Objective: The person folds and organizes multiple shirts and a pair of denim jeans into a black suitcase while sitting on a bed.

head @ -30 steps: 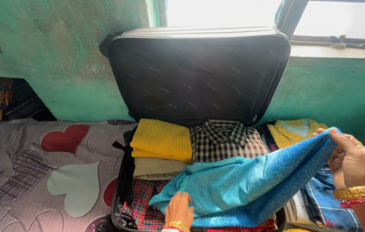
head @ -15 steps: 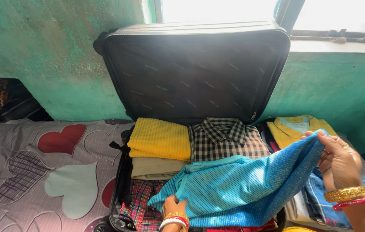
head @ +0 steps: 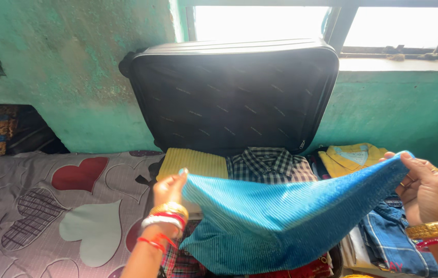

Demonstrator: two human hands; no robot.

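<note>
Over the open suitcase on the bed, you hold a blue ribbed garment stretched between both hands. Your left hand is closed on its left corner, thumb and fingers pinched tight on the cloth, bangles at the wrist. Your right hand grips the opposite corner up at the right, fingers curled over the edge. The cloth hangs in a shallow sag between them, its lower part draping onto the clothes already packed (a red plaid piece shows beneath it).

Behind the cloth, in the suitcase's far end, a folded yellow ribbed top lies beside a black-and-white checked shirt, the two touching. Just outside the case on the right sit a yellow shirt and a blue denim piece.

By the look of it, you are at the spreading-and-folding step: the garment is lifted and held taut but not yet folded. A next move calls for keeping both corners level and bringing the edges together evenly, so the cloth doesn't bunch over the stacks below. The suitcase lid stands upright against the green wall.
</note>
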